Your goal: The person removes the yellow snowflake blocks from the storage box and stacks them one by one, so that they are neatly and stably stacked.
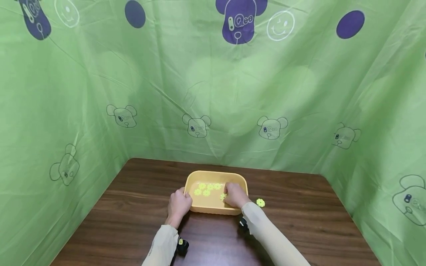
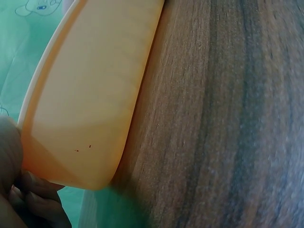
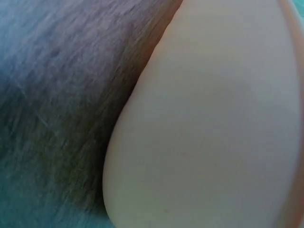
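A yellow plastic basin [image 1: 213,210] with rounded corners stands on the table. The left hand [image 1: 179,204] grips its left end, thumb over the rim and fingers outside, also seen in the left wrist view where the basin wall [image 2: 90,104] fills the upper left. Inside the basin on the right, the right hand [image 1: 235,195] reaches down over the near rim with curled fingers, pinching a small yellow flower-shaped piece [image 1: 222,197]. Several similar flower pieces [image 1: 206,193] lie on the basin floor toward the left. The right wrist view holds only the basin's outer wall [image 3: 204,118] and table; the fingers are hidden there.
One more yellow flower piece [image 1: 260,203] lies on the dark wooden table [image 1: 133,207], right of the basin. Green curtains [image 1: 233,81] with printed bear faces hang behind the table and along both sides.
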### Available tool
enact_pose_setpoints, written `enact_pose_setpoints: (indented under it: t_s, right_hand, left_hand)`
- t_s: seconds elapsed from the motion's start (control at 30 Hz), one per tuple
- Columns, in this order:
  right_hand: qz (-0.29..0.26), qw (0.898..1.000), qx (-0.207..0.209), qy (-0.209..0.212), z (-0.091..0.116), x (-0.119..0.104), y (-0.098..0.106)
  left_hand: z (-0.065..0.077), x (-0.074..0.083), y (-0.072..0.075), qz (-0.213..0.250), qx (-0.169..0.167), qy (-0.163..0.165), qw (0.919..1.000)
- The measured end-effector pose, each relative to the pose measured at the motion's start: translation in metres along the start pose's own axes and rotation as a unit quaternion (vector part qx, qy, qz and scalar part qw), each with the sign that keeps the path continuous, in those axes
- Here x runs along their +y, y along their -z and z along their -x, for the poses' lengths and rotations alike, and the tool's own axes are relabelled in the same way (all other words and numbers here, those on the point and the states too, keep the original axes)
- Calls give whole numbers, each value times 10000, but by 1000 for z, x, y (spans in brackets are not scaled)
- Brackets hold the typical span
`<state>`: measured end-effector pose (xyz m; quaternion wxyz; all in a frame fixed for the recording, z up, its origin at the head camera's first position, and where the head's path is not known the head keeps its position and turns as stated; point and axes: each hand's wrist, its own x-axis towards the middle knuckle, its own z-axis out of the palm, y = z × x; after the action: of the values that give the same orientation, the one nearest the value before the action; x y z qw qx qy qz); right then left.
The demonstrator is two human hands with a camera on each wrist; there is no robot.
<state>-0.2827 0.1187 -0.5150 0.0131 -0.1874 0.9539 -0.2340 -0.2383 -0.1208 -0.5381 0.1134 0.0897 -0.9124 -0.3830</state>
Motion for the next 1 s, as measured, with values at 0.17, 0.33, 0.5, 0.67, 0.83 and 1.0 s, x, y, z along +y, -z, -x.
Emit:
enact_pose_setpoints:
  t_s: [0.17,0.33,0.5,0.67,0.83,1.0]
  right_hand:
    - [-44,9993,229,285,4,0,2]
    - [-475,9970,448,418,10,-3,13]
    - [-1090,9877,1074,325,13,3,36]
    - [-1368,9809,1379,-18,17,19,65]
    - [-1343,9801,1436,-257,25,36,93]
    - [-1428,9777,1503,-341,32,50,112]
  left_hand:
    - [1,0,-1,31,-4,28,10000]
    - [0,-1,0,18,32,29,10000]
    - [0,-1,0,4,-8,21,10000]
    - [0,-1,0,28,-25,11,10000]
    - [-2,-1,0,29,12,-77,10000]
    - [-4,-1,0,22,-1,-64,10000]
